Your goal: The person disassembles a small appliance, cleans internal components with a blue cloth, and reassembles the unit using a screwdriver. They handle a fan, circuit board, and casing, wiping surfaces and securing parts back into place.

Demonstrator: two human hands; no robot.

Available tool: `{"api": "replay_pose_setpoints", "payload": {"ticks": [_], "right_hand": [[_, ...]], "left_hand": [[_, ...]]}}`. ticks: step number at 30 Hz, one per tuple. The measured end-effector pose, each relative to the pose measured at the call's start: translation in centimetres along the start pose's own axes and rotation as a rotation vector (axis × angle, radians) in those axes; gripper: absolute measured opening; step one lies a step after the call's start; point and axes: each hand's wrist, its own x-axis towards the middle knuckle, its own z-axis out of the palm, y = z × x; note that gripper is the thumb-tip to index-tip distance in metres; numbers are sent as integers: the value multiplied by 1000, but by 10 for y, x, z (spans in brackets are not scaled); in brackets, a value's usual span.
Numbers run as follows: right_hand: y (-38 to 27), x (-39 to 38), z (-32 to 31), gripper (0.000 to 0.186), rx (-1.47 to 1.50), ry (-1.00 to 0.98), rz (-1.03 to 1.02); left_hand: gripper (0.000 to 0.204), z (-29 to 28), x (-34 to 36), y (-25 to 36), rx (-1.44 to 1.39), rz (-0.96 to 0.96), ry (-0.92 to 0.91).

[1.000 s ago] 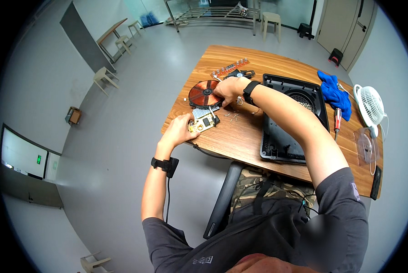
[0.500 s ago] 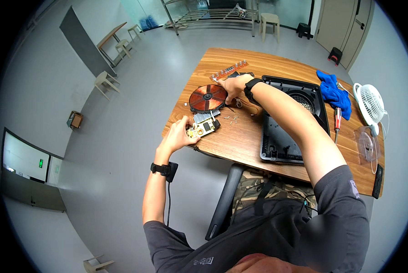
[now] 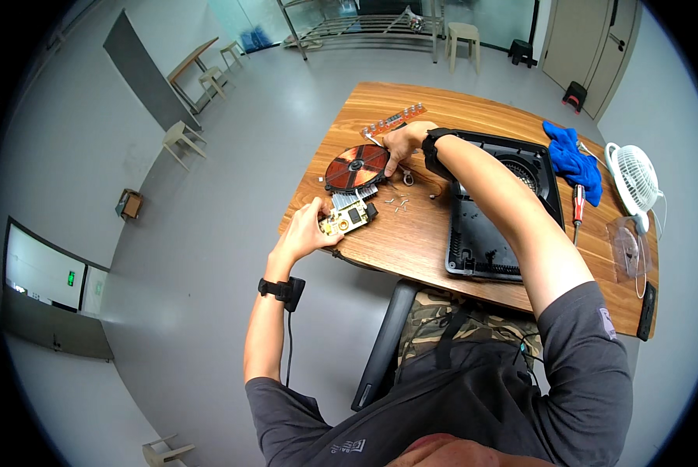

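Right hand (image 3: 399, 144) shifted farther; circuit board (image 3: 347, 219) lies lengthwise left-right.

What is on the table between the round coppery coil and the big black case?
In the head view, between the copper coil and the black case lie a few small loose screws on the wooden table. The right hand reaches across just above them.

Hands (image 3: 306, 232) on circuit board (image 3: 347, 219), coil (image 3: 356, 166)
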Motion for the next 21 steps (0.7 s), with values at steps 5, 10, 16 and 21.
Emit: {"api": "replay_pose_setpoints", "payload": {"ticks": [5,10,16,21], "right_hand": [[7,-12,-3,82,115,-47,-40],[33,2,-1,80,307,-87,-60],[47,15,1,65,446,-22,-53],[50,39,7,47,215,104,23]], "left_hand": [[55,-5,3,18,24,15,-1],[54,-1,11,23,39,72,0],[53,-4,11,33,64,60,-37],[53,-7,10,43,86,68,-12]]}}
